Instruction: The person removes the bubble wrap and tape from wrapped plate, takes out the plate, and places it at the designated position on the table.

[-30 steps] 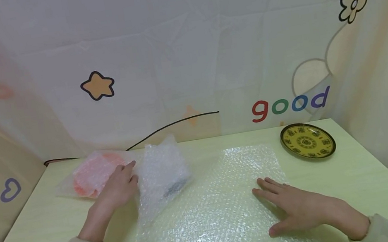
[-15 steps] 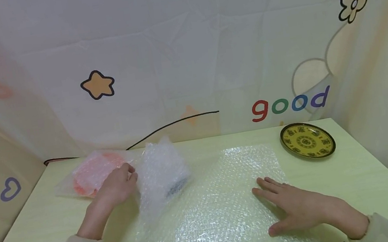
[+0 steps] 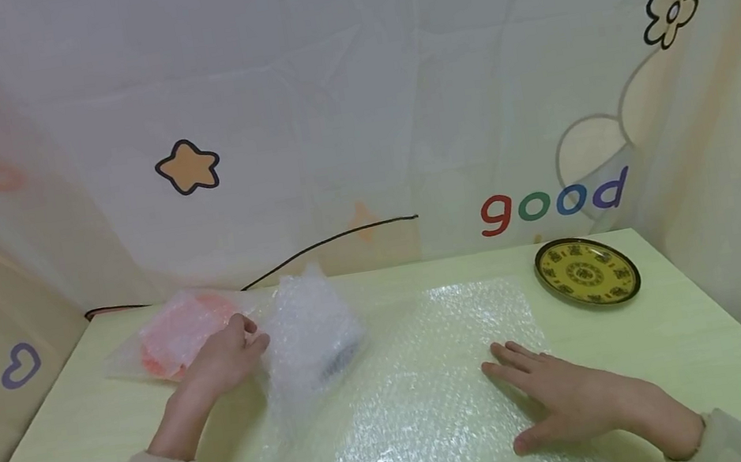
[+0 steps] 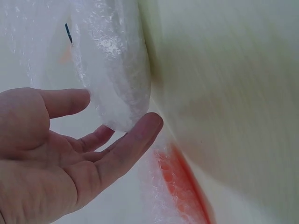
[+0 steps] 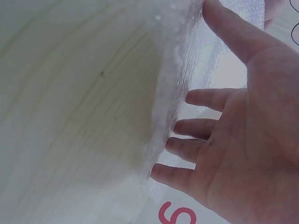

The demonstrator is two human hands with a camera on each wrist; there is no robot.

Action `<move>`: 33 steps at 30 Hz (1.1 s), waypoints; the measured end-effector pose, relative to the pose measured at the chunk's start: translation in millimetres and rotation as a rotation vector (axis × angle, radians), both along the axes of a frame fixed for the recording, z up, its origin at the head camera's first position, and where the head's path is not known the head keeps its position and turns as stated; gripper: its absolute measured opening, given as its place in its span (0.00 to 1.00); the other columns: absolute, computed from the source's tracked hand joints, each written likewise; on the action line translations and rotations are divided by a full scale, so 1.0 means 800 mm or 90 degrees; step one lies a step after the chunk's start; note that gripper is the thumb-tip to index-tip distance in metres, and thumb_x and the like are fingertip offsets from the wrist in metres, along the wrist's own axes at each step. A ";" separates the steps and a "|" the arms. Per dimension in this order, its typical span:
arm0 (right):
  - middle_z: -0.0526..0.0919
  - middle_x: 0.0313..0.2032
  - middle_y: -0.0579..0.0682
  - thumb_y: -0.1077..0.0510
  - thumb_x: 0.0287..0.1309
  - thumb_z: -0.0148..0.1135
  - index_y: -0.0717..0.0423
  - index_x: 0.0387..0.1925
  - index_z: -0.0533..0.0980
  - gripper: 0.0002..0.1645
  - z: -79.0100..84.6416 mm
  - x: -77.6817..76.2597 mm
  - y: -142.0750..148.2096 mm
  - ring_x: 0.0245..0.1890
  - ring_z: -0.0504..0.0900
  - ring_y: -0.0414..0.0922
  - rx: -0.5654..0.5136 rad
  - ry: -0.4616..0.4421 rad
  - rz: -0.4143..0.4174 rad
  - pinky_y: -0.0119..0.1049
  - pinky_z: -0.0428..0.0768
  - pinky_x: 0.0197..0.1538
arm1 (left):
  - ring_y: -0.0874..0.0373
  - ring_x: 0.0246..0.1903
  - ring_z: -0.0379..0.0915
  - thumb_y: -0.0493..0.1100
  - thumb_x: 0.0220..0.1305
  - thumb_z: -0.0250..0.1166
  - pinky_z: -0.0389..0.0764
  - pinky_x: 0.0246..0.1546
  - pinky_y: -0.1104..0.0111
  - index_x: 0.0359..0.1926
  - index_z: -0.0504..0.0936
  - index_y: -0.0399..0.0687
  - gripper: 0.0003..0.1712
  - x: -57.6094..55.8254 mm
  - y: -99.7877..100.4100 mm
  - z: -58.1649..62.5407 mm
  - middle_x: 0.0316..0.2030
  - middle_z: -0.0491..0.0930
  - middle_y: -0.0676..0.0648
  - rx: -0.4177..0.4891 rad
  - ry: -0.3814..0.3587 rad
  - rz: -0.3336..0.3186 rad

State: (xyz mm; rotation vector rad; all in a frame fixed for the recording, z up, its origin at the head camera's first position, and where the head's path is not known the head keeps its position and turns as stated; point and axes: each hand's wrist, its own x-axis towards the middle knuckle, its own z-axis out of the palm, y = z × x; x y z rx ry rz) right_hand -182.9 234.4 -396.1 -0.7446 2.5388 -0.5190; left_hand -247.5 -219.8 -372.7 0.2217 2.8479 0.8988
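A sheet of bubble wrap (image 3: 406, 417) lies flat on the table. Its left part is folded over into a bundle (image 3: 309, 328), and a dark patch of something shows through the layers. At the bundle's left edge is my left hand (image 3: 224, 360). In the left wrist view its thumb and bent fingers (image 4: 140, 135) hold the rounded end of the bubble wrap between them. My right hand (image 3: 571, 397) rests on the sheet's right side with fingers spread; in the right wrist view its fingertips (image 5: 180, 126) touch the bubble wrap along the edge.
Behind my left hand lies a pink item (image 3: 187, 330) wrapped in bubble wrap. A yellow plate with a dark rim and pattern (image 3: 587, 272) sits at the back right. A printed curtain (image 3: 354, 121) hangs along the table's rear edge.
My left hand's fingers were straighter and have bent in at the bundle. The folded bubble wrap has shifted slightly and its top has drooped. The right hand has stayed in place.
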 end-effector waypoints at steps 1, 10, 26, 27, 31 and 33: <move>0.46 0.80 0.60 0.32 0.54 0.72 0.55 0.80 0.57 0.62 -0.001 0.001 0.001 0.78 0.44 0.64 -0.005 0.003 0.005 0.68 0.52 0.72 | 0.43 0.43 0.78 0.46 0.78 0.54 0.79 0.42 0.52 0.60 0.66 0.25 0.25 0.000 0.000 -0.001 0.49 0.79 0.29 0.001 0.000 0.000; 0.47 0.80 0.60 0.30 0.54 0.72 0.55 0.79 0.57 0.62 -0.009 0.003 -0.002 0.79 0.44 0.63 -0.003 0.007 0.009 0.67 0.53 0.72 | 0.29 0.60 0.71 0.46 0.75 0.58 0.74 0.58 0.42 0.65 0.64 0.15 0.36 0.003 -0.003 -0.001 0.61 0.71 0.21 -0.038 0.007 -0.004; 0.47 0.80 0.59 0.30 0.54 0.72 0.54 0.80 0.57 0.62 -0.005 0.000 0.000 0.79 0.44 0.62 0.011 0.011 0.008 0.66 0.53 0.72 | 0.52 0.26 0.63 0.43 0.67 0.58 0.65 0.26 0.63 0.40 0.74 0.31 0.14 0.003 -0.009 0.003 0.28 0.68 0.45 0.013 0.043 0.050; 0.47 0.80 0.59 0.30 0.54 0.72 0.53 0.80 0.58 0.62 -0.004 0.000 0.000 0.79 0.44 0.62 0.012 0.011 0.008 0.66 0.53 0.72 | 0.52 0.26 0.63 0.42 0.66 0.57 0.65 0.26 0.63 0.39 0.73 0.32 0.13 0.003 -0.010 0.003 0.28 0.68 0.45 0.016 0.047 0.055; 0.47 0.80 0.59 0.30 0.54 0.72 0.54 0.80 0.57 0.62 -0.003 0.000 0.001 0.79 0.45 0.62 0.013 0.016 0.010 0.67 0.53 0.72 | 0.51 0.27 0.65 0.42 0.66 0.57 0.67 0.27 0.63 0.43 0.74 0.31 0.15 0.003 -0.014 0.002 0.31 0.71 0.43 0.024 0.054 0.068; 0.47 0.80 0.59 0.30 0.53 0.72 0.53 0.80 0.58 0.62 -0.002 -0.001 0.001 0.79 0.45 0.62 0.013 0.015 0.009 0.67 0.53 0.72 | 0.50 0.30 0.67 0.43 0.67 0.57 0.68 0.28 0.62 0.48 0.73 0.28 0.19 0.004 -0.015 0.003 0.36 0.75 0.39 0.027 0.054 0.070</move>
